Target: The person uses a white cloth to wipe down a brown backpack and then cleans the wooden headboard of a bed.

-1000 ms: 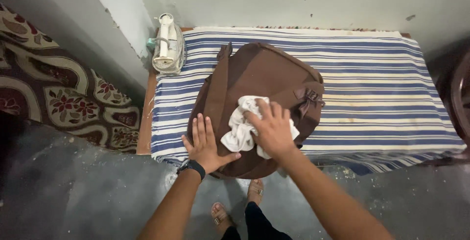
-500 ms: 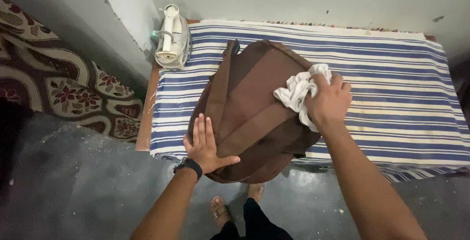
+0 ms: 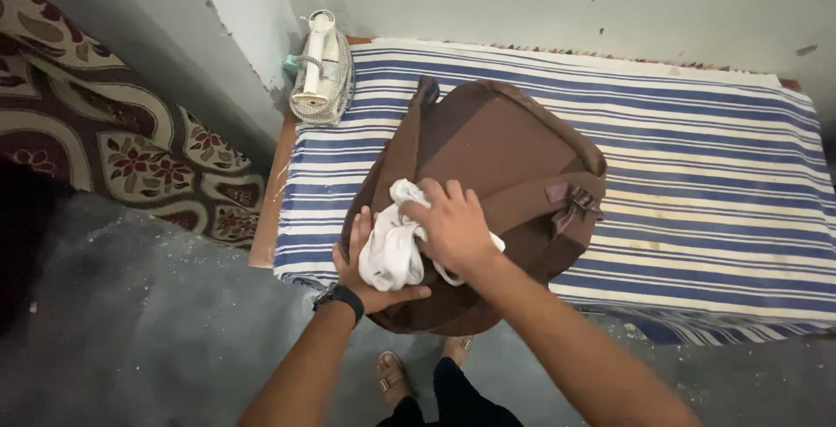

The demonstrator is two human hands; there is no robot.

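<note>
A brown backpack (image 3: pixel 496 148) lies flat on a blue-and-white striped cloth (image 3: pixel 697 131) that covers a low table. My right hand (image 3: pixel 453 227) presses a crumpled white rag (image 3: pixel 389 248) against the near left part of the backpack. My left hand (image 3: pixel 370 279), a dark watch on its wrist, lies flat on the backpack's near edge, partly under the rag, fingers spread. The backpack's zip pulls (image 3: pixel 575 201) show at its right side.
A white clothes iron (image 3: pixel 320 66) with a coiled cord stands at the table's far left corner, by the wall. A patterned red and cream fabric (image 3: pixel 113 131) hangs at the left. The floor (image 3: pixel 131 340) is grey concrete; my sandalled feet (image 3: pixel 392 375) show below the table edge.
My right hand has swept the rag from the backpack's far right side back to its near left, over my left hand. The left hand has stayed in place.
</note>
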